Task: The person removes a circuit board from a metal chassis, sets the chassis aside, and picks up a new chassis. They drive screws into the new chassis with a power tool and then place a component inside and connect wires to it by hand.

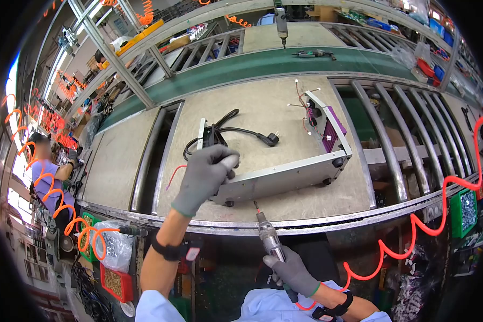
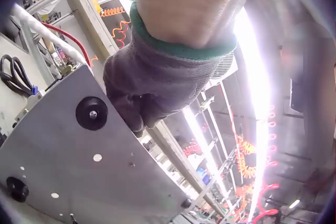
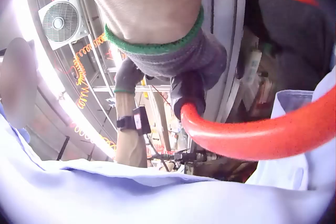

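Note:
A grey sheet-metal case (image 1: 276, 183) stands on its side on the worktop, its panel with black rubber feet (image 2: 91, 113) facing the person. My gloved left hand (image 1: 205, 174) has curled fingers at the case's top left edge; the left wrist view (image 2: 157, 79) shows the fingertips right at that edge. Low in front of the worktop, my gloved right hand (image 1: 296, 272) grips an air screwdriver (image 1: 270, 238). Its bit (image 1: 256, 206) points up toward the lower edge of the panel. A red air hose (image 3: 236, 132) leaves the tool's handle end.
Behind the panel lie a black power cord with a plug (image 1: 271, 139) and a purple finned part (image 1: 334, 130) with loose wires. Metal rollers (image 1: 381, 139) flank the worktop (image 1: 263, 112). Another screwdriver (image 1: 281, 24) hangs overhead. A red screw bin (image 1: 115, 282) is at lower left.

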The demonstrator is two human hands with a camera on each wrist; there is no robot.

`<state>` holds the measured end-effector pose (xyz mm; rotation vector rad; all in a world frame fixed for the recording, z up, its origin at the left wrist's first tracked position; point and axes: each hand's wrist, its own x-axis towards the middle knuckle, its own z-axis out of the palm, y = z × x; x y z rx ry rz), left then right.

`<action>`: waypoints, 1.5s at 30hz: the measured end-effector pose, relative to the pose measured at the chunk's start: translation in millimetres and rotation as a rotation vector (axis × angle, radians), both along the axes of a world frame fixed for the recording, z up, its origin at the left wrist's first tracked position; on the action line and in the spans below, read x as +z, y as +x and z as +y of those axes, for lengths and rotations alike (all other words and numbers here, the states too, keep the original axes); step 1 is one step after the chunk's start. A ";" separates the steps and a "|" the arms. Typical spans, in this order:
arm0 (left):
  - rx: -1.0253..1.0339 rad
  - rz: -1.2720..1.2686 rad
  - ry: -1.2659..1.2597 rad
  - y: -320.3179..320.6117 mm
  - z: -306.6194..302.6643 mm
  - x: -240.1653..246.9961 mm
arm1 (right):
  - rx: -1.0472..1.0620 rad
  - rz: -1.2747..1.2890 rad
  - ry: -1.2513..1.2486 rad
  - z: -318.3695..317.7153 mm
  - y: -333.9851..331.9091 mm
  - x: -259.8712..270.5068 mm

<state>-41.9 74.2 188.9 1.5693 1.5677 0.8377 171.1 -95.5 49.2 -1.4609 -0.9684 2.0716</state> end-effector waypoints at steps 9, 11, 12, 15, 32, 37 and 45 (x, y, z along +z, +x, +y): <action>-0.272 0.420 -0.373 13.0 78.7 -30.7 | -0.085 0.090 -0.028 -5.8 -13.2 -12.8; -0.388 0.666 -0.395 25.9 87.4 -35.7 | -0.094 0.100 -0.040 -7.0 -17.3 -11.5; -0.458 0.684 -0.411 24.2 98.5 -52.4 | -0.105 0.111 -0.042 -9.3 -19.7 -14.4; -0.678 0.785 -0.391 21.4 118.9 -97.0 | -0.128 0.118 -0.052 -10.1 -25.8 -12.9; -0.949 0.963 -0.430 11.8 122.6 -123.2 | -0.171 0.285 -0.093 -12.9 -26.7 -23.3; -0.979 1.011 -0.479 5.1 131.7 -138.8 | -0.165 0.307 -0.141 -11.7 -28.1 -20.5; -0.945 1.061 -0.504 3.6 138.9 -165.9 | -0.180 0.252 -0.154 -8.5 -31.0 -12.7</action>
